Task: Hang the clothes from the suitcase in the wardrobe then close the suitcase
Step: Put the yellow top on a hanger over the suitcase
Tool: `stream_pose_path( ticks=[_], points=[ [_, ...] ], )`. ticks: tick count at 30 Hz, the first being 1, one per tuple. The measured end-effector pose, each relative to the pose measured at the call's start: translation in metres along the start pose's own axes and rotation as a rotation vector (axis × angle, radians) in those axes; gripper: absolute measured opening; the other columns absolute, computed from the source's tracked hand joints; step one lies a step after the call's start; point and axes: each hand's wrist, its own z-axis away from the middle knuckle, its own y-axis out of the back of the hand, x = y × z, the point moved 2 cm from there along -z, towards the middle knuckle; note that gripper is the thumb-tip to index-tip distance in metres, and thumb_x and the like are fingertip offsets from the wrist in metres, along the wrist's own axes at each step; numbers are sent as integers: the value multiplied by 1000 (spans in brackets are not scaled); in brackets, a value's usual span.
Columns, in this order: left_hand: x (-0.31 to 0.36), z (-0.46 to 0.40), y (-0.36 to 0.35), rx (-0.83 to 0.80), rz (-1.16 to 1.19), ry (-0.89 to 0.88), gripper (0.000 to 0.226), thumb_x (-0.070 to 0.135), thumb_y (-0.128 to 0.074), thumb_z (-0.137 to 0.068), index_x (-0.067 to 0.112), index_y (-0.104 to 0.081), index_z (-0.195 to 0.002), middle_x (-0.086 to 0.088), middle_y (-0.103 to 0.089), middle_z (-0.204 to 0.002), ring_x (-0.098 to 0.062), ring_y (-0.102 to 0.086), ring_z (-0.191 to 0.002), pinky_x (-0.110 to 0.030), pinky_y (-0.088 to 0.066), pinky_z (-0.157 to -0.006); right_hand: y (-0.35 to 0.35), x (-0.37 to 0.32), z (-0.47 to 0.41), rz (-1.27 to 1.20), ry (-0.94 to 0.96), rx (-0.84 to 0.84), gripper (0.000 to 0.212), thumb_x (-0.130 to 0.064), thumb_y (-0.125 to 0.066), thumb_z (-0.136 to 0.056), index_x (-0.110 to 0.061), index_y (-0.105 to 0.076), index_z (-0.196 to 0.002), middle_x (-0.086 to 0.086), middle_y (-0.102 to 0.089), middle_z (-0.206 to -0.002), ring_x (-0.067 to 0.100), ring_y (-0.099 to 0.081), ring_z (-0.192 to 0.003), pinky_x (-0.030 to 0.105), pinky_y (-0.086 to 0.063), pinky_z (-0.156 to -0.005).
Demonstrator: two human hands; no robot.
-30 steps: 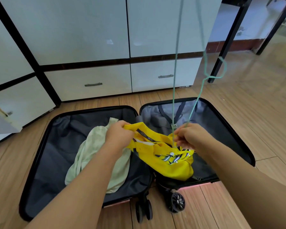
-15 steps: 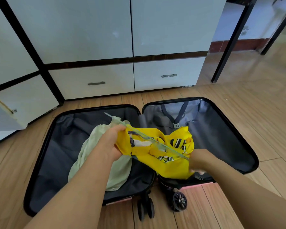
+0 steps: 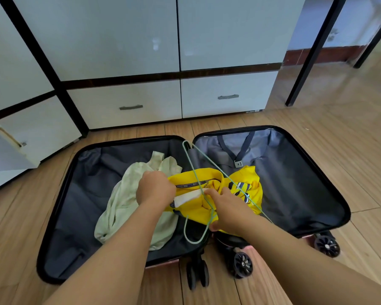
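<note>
On wooden floor before wardrobe (image 3: 123,38): suitcase (image 3: 59,216) lying open, both halves flat. Pale green garment (image 3: 123,201) bunched in left half. Left hand (image 3: 155,190) clenched on yellow shirt (image 3: 207,214) collar, above hinge. Right hand (image 3: 227,211) pinching green wire hanger (image 3: 194,170) lying across shirt. Wheels (image 3: 242,264) nearest person.

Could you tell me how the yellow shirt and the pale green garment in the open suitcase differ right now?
The yellow shirt is bright with dark striped trim; the pale green garment is plain and washed-out. The left hand and right hand both grip the yellow shirt, with the green hanger at its collar; the pale green garment lies untouched. The shirt sits over the hinge, the green garment in the left half. Both are crumpled inside the suitcase.
</note>
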Motion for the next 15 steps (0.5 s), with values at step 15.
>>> stream_pose_path(
  ticks=[15],
  points=[
    [-1, 8, -4, 157, -35, -76, 15, 15, -36, -99, 11, -50, -102, -8, -60, -99, -25, -50, -79, -34, -37, -61, 88, 50, 10, -482, -39, 789, 17, -38, -62, -87, -25, -72, -85, -1, -66, -80, 18, -61, -72, 37, -51, -68]
  ],
)
